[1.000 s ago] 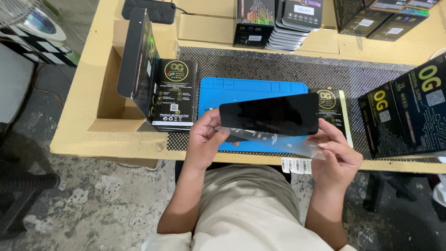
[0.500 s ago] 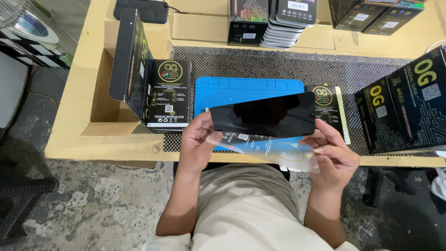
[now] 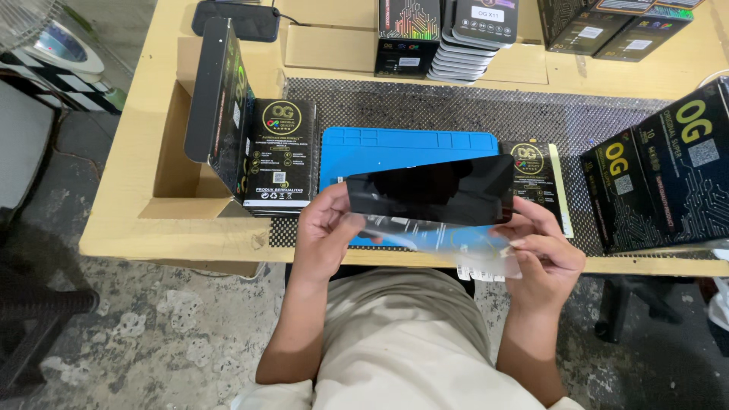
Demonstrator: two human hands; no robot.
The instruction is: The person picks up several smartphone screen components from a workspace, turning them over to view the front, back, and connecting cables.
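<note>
Above the bench's near edge we hold a glossy black glass sheet (image 3: 431,190), long and slightly tilted. Our left hand (image 3: 325,231) pinches its left end; our right hand (image 3: 543,254) pinches the right end and a clear film (image 3: 456,247) beneath. The blue mat (image 3: 380,148) lies just behind, black boxes (image 3: 668,175) crowding the right.

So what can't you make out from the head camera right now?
- Blue mat: near part hidden behind the dark glass panel.
- Clear sleeve: see-through, edges hard to trace.
- Left hand and right hand: fingertips behind the panel and sleeve hidden.
- Black boxes: cut off by the right edge.
</note>
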